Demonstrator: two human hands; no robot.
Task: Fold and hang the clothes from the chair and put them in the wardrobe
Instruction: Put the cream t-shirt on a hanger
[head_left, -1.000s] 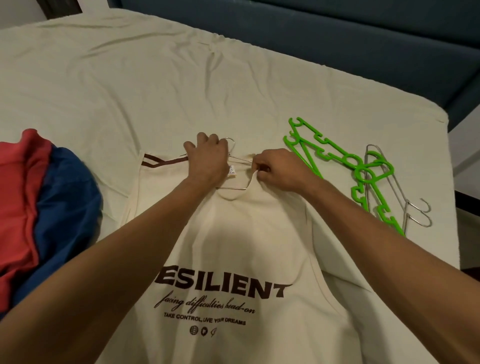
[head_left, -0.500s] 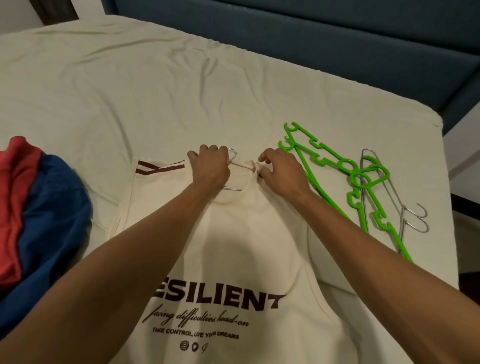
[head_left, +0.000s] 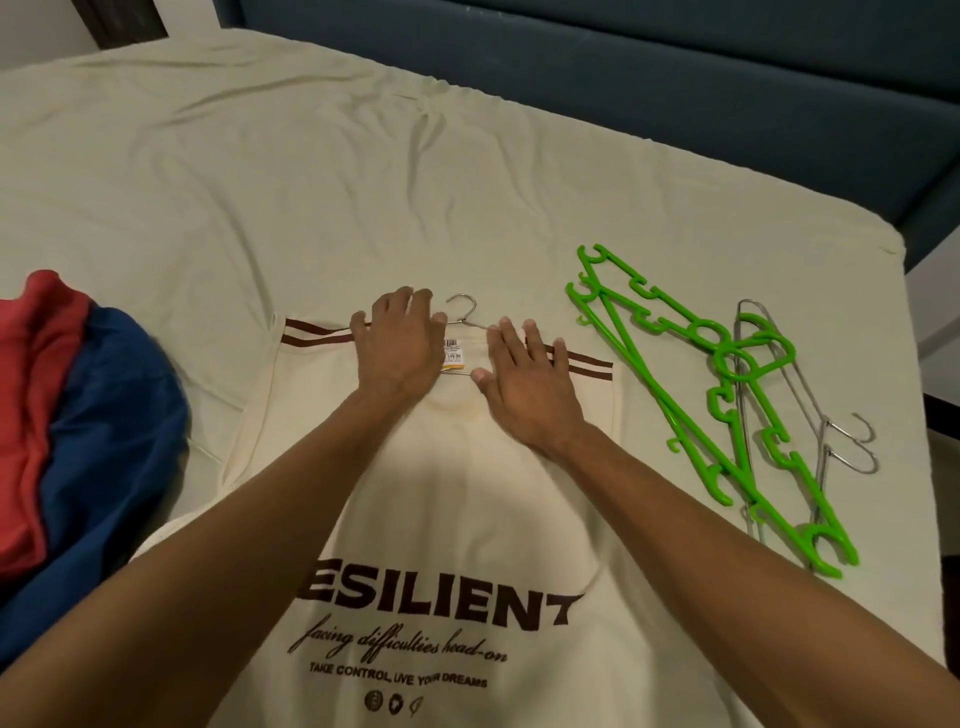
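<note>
Both hands, left hand and right hand, now let go, flat open on shirt; smooth shoulders evenly over wire hanger.

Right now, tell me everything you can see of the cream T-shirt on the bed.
The cream T-shirt looks like soft cotton and lies flat, front up, on the bed sheet, collar away from the camera. Dark brown stripes edge both shoulders; brown print reads "ESILIENT" with smaller lines below. A price tag shows at the neck, and a metal hanger sits in the collar with its hook poking out. The left hand and right hand rest flat on it beside the collar.
</note>
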